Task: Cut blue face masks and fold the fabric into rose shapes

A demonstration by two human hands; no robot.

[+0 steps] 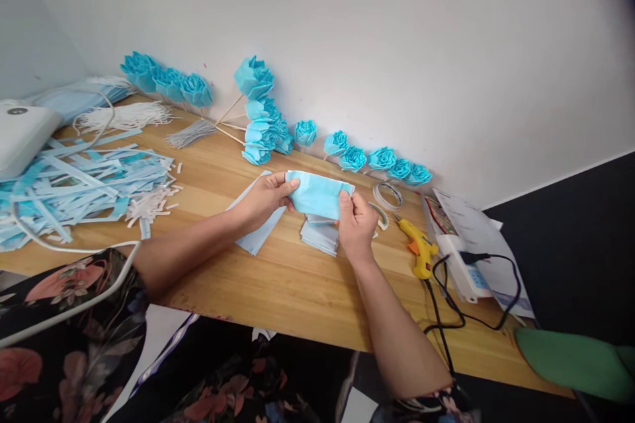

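Wooden table (278, 291) under everything, with the light-blue sheet (317, 195) up over the middle, spanning from left hand (275, 197) to right hand (358, 218). Each one's pinching an end, thumb in front. Big pile of blue strips (94, 188) off left, blue flowers (258, 132) along the back, yellow glue gun (421, 251) right, small stack of pieces (319, 239) partly hidden behind the sheet.

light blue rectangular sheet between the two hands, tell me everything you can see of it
The light blue rectangular sheet looks thin and fabric-like, slightly creased, with a paler edge at top right. The left hand pinches its left end, the right hand its right, thumbs on the near face. Its right end sits slightly lower; in view it partly covers the pale blue stacked sheets.
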